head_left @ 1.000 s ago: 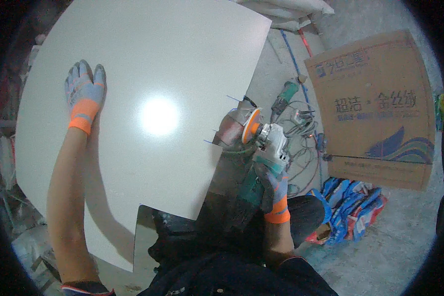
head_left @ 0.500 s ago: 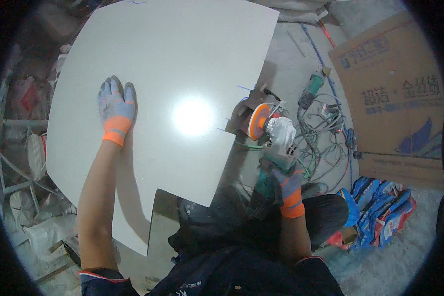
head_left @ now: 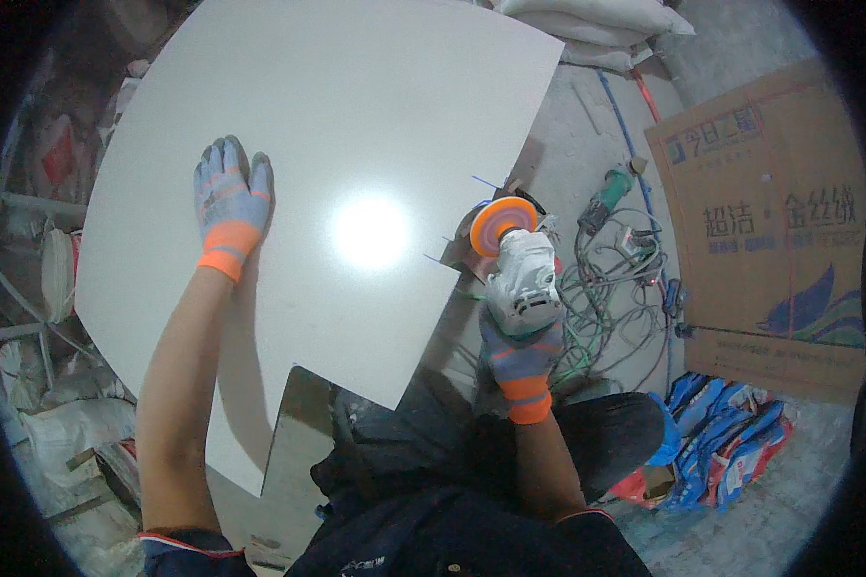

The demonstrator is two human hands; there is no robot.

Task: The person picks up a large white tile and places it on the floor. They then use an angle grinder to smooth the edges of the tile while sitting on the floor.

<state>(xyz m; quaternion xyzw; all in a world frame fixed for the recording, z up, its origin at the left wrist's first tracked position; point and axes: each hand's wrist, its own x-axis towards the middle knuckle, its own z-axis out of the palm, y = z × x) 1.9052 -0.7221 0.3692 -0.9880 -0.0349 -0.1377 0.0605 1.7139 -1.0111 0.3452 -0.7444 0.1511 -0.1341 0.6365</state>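
Note:
A large pale slab (head_left: 356, 125) with a glossy top spreads out before me; a square corner is cut from its near side. My left hand (head_left: 233, 207), in a grey and orange glove, lies flat on it with fingers stretched out. At the slab's right edge, my gloved right hand (head_left: 522, 356) is wrapped round the body of an angle grinder (head_left: 527, 274) whose head is covered in whitish wrapping. Its orange disc (head_left: 503, 226) is tilted up beside a notch in that edge, near short blue marks. Whether the disc touches the slab, I cannot tell.
Right of the slab, a second green power tool (head_left: 604, 202) lies on the floor by tangled cables (head_left: 606, 298). Beyond them is a big cardboard sheet (head_left: 741, 279). Blue and red bags (head_left: 717, 442) lie at the lower right, white sacks (head_left: 597, 14) at the far edge.
My right hand has shifted left with the angle grinder, and the disc has turned to show more of its face. My left hand stays flat on the slab. The view has shifted slightly.

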